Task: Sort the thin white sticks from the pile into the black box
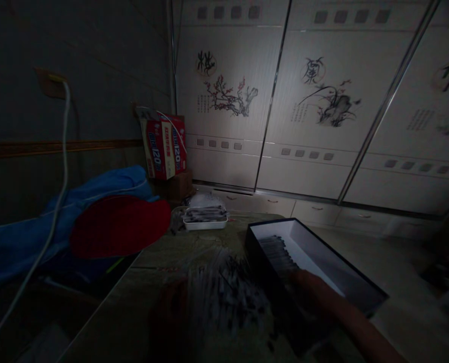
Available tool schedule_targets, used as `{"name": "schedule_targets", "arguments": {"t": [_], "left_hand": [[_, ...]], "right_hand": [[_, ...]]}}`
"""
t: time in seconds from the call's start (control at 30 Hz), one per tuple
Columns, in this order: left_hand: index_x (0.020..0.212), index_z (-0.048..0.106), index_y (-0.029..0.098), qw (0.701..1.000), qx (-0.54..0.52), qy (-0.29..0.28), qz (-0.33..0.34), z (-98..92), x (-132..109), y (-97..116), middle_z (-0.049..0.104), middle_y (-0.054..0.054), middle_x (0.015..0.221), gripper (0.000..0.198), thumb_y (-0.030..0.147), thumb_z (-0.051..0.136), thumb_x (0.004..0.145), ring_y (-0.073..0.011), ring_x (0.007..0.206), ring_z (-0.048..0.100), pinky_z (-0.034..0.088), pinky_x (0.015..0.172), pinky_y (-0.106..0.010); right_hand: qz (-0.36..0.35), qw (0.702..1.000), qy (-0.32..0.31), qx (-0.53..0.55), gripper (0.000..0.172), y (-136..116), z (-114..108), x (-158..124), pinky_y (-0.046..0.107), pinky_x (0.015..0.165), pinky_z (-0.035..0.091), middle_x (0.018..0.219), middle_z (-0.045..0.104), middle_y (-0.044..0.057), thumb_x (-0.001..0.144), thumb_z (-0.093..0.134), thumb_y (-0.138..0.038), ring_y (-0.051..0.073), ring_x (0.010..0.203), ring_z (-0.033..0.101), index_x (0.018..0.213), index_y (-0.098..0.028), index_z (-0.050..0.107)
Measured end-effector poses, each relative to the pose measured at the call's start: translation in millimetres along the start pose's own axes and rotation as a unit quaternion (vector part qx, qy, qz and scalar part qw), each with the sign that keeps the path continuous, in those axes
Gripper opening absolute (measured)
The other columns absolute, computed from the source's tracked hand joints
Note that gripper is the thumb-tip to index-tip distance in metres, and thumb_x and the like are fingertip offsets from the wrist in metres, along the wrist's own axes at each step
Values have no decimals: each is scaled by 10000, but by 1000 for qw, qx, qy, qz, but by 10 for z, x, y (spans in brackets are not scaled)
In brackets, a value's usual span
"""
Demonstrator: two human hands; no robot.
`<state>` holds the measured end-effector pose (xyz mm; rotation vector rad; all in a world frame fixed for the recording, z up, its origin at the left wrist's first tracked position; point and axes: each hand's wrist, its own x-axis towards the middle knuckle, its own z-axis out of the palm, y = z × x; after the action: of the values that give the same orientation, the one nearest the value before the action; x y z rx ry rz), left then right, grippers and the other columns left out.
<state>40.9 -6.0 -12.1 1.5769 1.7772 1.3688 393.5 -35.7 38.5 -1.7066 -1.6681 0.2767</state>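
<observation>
A dark-rimmed box [320, 257] with a pale inside stands on the table, and a row of slim, clear and dark pen-like sticks [275, 249] lies along its left side. My right hand [309, 290] reaches into the box at the near end of that row; its fingers are too dark and hidden to show whether they grip anything. A loose heap of similar sticks [228, 292] covers the table left of the box. Beside the heap's left edge is my left hand [171, 302], deep in shadow, its fingers blurred.
Behind the heap, a white tray [206, 225] holds more sticks and clear plastic. Blue cloth [107, 184] and a red oval item [122, 227] lie left of the table [152, 262]. A white cable [63, 151] hangs there. A red carton [166, 146] stands near the wardrobe doors [228, 55].
</observation>
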Motion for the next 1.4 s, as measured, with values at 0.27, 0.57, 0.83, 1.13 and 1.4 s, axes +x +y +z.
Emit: {"name": "schedule_targets", "arguments": {"t": [0.27,0.57,0.83,1.13,1.4], "left_hand": [[933,665,201,991,40,-10,128,41,-98,-35,704,-56,895,280,370,456,852,-193,835,655,500,765,-273],[1077,606,185,879,109,49,462,64,-149,33,697,-69,965,272,181,537,813,-192,947,618,457,884,-321],[1011,625,197,827,153,-32,540,325,-205,85,683,-15,682,234,306,443,910,-142,614,637,494,544,-246],[897,640,223,852,127,-42,505,289,-151,80,645,8,696,227,309,431,914,-154,641,576,435,625,-316],[839,630,247,884,71,-55,459,315,-126,59,650,10,754,222,302,426,910,-166,743,556,354,823,-373]], "right_hand": [[0,947,280,160,255,-847,-133,-283,264,653,485,908,615,48,765,617,-367,175,759,606,958,-235,514],[136,884,27,446,245,-1066,1390,-616,206,488,413,668,619,-7,764,638,-405,128,556,554,844,-179,586],[60,926,-10,373,165,-852,1436,-693,250,592,475,719,678,17,764,627,-341,174,660,623,824,-187,632],[-16,976,131,174,307,-761,1622,-881,303,805,496,991,700,57,831,564,-495,217,922,646,990,-251,661],[-64,993,27,97,246,-769,1555,-849,266,679,502,835,683,47,930,431,-388,179,757,657,927,-224,614]]}}
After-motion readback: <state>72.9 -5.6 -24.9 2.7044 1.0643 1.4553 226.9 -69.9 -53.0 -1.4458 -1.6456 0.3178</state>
